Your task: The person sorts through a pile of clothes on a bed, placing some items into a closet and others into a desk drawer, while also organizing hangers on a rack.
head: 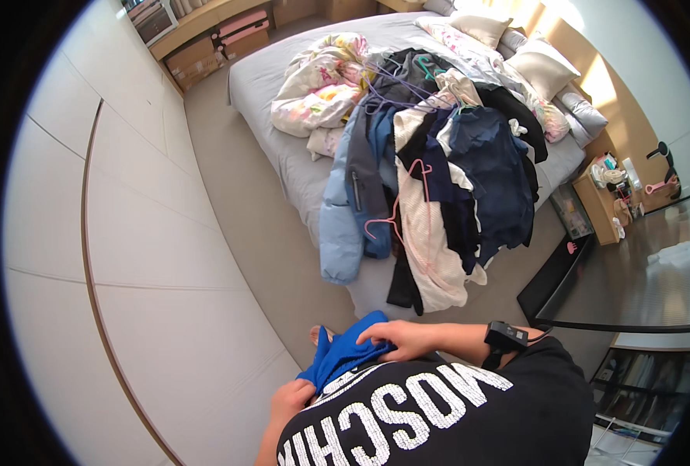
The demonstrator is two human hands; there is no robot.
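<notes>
A bright blue garment [348,346] is bunched up close to my body, in front of my black T-shirt. My left hand [292,397] grips its lower left edge. Higher up and to the right, my right hand [400,339] has its fingers bent over the cloth. Beyond it, a heap of clothes lies across the bed's end: a light blue padded jacket [340,233], a cream knit garment [432,256] and a dark navy garment [490,180]. Two pink hangers [394,221] rest on the heap, and several purple hangers [400,84] are tangled at its top.
The grey-sheeted bed [257,87] holds a crumpled floral quilt [321,87] and pillows [543,67]. White cabinet doors [152,233] run along my left. To the right stand a glass-topped black cabinet [630,279] and a bedside table [595,204] with small items. A black device [505,336] is strapped to my right forearm.
</notes>
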